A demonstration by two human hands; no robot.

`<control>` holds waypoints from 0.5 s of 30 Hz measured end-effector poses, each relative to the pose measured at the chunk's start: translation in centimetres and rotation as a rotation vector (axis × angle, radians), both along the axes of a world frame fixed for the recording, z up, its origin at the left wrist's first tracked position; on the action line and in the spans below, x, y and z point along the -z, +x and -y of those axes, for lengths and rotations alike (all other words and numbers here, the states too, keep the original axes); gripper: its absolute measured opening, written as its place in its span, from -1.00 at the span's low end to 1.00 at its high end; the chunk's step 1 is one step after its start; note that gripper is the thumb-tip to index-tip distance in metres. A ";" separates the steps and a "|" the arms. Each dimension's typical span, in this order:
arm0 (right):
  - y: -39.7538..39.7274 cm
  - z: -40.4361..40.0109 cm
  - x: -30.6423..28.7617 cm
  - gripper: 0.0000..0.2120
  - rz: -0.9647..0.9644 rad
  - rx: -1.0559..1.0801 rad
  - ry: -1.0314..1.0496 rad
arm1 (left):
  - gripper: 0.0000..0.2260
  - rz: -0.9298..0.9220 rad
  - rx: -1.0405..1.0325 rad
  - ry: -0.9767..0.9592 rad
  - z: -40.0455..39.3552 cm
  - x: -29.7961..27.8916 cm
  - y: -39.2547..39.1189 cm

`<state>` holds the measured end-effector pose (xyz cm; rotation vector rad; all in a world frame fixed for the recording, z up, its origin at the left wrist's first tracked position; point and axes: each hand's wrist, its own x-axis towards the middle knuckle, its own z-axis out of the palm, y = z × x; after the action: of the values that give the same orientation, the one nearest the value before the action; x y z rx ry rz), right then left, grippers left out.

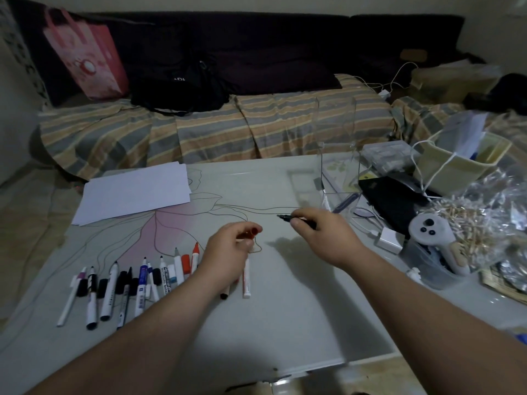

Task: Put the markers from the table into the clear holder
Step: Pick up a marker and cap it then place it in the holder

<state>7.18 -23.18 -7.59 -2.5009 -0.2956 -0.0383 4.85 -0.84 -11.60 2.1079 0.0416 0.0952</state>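
Markers (119,283) lie in a row on the worktop (285,309) at eight o'clock. The left hand (228,252) pinches a red marker (251,231) in its fingers. The right hand (322,238) pinches a black marker (285,217), tip pointing to nine o'clock. The clear holder (338,172) stands at one o'clock.

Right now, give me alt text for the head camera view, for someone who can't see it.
A person's right hand holds a black marker above a pale table, near a clear holder at the far right. The left hand holds a red cap above a row of markers lying at the table's left.
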 end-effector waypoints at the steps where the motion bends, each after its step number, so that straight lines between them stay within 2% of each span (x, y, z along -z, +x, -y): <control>1: -0.2 -0.2 -0.3 -0.77 0.072 -0.048 -0.037 | -0.64 -0.015 -0.013 -0.036 -0.3 0.1 0.1; 4: -0.9 -1.2 -1.0 -0.69 0.224 -0.142 -0.148 | -0.59 -0.038 -0.012 -0.069 -0.8 0.1 -0.1; 8: -1.5 -2.7 -1.5 -0.71 0.343 -0.166 -0.225 | -0.58 -0.005 0.005 -0.062 -0.6 -0.4 -0.4; 15: -1.6 -3.1 -1.3 -0.74 0.389 -0.123 -0.268 | -0.63 0.122 0.067 0.111 -0.6 -1.8 -0.9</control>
<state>5.54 -20.06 -6.32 -2.7226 -0.6516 -0.4659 3.97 -0.28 -9.76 2.2078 -0.1102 0.1897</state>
